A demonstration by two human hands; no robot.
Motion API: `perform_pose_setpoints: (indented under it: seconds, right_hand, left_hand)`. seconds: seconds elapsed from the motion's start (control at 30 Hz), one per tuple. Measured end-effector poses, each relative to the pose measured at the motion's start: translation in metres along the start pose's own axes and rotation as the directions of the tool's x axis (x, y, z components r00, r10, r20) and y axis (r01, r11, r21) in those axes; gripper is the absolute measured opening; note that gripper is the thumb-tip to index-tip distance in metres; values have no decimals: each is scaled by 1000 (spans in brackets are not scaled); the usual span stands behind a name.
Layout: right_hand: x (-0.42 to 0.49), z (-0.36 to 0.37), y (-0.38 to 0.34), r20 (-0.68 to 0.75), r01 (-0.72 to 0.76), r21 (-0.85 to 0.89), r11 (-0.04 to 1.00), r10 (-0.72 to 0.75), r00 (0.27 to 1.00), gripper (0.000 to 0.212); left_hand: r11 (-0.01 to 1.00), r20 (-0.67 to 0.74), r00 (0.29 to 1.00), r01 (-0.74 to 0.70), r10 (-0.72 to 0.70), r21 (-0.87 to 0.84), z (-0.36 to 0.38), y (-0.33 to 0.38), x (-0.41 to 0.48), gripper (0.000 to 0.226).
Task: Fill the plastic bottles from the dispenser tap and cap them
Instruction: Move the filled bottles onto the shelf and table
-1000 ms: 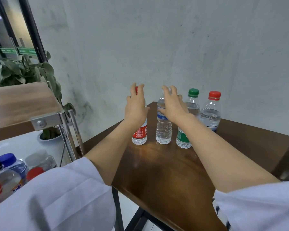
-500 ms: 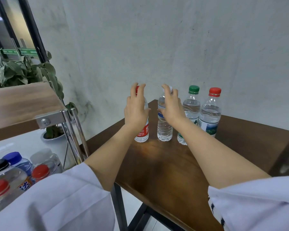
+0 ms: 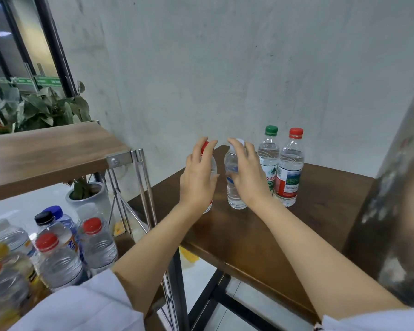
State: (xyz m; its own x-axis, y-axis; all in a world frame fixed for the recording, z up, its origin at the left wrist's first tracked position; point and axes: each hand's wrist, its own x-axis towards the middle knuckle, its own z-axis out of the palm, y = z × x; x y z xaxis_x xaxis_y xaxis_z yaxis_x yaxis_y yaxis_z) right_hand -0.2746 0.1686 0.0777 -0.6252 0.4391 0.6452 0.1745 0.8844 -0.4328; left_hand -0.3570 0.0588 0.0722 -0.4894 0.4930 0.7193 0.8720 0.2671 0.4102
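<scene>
We find four capped bottles upright in a row on the brown desk (image 3: 320,199), near its far corner by the wall. From the left: a red-cap bottle (image 3: 213,167), a white-cap bottle (image 3: 233,194), a green-cap bottle (image 3: 269,151) and an end bottle (image 3: 289,168) with a red cap. The last two stand just beside each other; all four hold clear liquid.

The left hand (image 3: 197,180) is raised in front of the red-cap bottle and hides most of it. Its fingers (image 3: 201,149) are straight and close together, reaching up beside the cap. The right hand (image 3: 249,177) is at the white-cap bottle, its fingers (image 3: 246,149) loosely extended by the cap. We see neither hand gripping anything; we cannot tell whether either touches its bottle.

To the left stands a shelf (image 3: 46,151) with a wooden top. More capped bottles (image 3: 58,256) are crowded on its lower level. A plant (image 3: 48,111) stands behind. A blurred grey metal body (image 3: 397,187) fills the right edge.
</scene>
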Motion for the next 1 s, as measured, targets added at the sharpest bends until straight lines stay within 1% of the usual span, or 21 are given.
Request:
perform_pose_setpoints:
  seconds: [0.13, 0.23, 0.43, 0.57, 0.67, 0.8, 1.0]
  right_hand:
    - [-28, -20, -18, -12, 13, -25, 1000, -14, 1000, 82]
    - [-49, -34, -32, -7, 20, -46, 999, -20, 1000, 83]
    - [-95, -58, -69, 26, 43, -13, 999, -42, 999, 85]
    - [-125, -65, -95, 70, 56, 17, 998, -57, 996, 84]
    - [-145, -63, -113, 103, 63, 32, 997, -66, 992, 83]
    - [-165, -50, -135, 150, 84, 86, 993, -96, 984, 82]
    - [-180, -13, -173, 213, 106, 213, 971, -152, 965, 81]
  left_hand:
    - [1000, 10, 1000, -6, 6, -29, -24, 15, -25, 81]
    - [999, 8, 1000, -13, 14, -31, -43, 26, -44, 83]
    - [995, -27, 1000, -4, 1, -98, -86, 44, -87, 85]
    - [994, -56, 998, 26, -32, -107, -115, 47, -116, 86]
    - [993, -57, 997, 45, -52, -109, -133, 43, -135, 86]
    - [997, -59, 997, 51, -54, -50, -154, 27, -160, 85]
    - [992, -80, 989, 126, -124, 24, -183, -7, -194, 88]
